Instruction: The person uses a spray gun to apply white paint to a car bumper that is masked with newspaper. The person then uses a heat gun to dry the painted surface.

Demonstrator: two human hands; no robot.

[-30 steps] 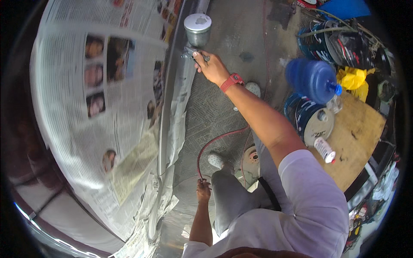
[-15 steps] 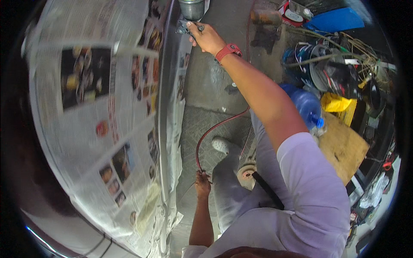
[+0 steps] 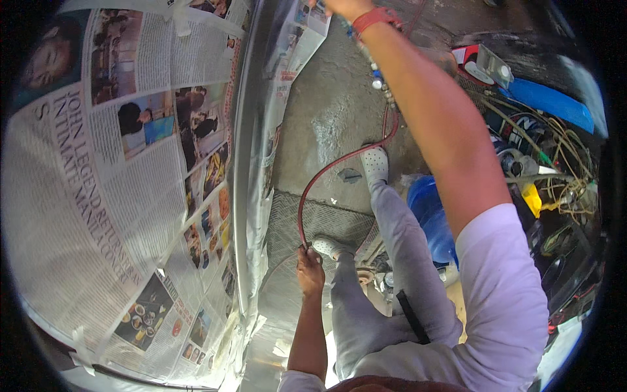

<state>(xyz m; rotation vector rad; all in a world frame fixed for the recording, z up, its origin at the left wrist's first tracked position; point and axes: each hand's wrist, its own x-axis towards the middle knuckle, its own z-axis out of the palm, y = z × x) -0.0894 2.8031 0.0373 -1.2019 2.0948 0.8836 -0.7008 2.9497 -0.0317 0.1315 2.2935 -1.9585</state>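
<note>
My left hand (image 3: pixel 310 268) is closed round a thin red hose (image 3: pixel 307 186), low beside my left leg. From there the hose arcs up and to the right over the floor, passing near my right foot. My right arm reaches far forward, with a red watch (image 3: pixel 377 18) on its wrist. Only part of my right hand (image 3: pixel 345 5) shows, cut off by the upper edge beside the panel; its spray gun, seen a moment ago, lies outside the picture. Close to that wrist dangles a strand with blue and white bits (image 3: pixel 377 81).
Newspaper masking (image 3: pixel 72 215) covers the large panel on my left, held with tape. A long grey metal edge (image 3: pixel 251 157) runs beside it. To my right stand a blue water jug (image 3: pixel 431 219), tangled cords (image 3: pixel 565 176), a blue sheet (image 3: pixel 552 104) and a metal can (image 3: pixel 493 65).
My view has shifted forward along the panel, and my right foot has come into sight. My right hand has gone up to the top edge, taking the spray gun out of view.
</note>
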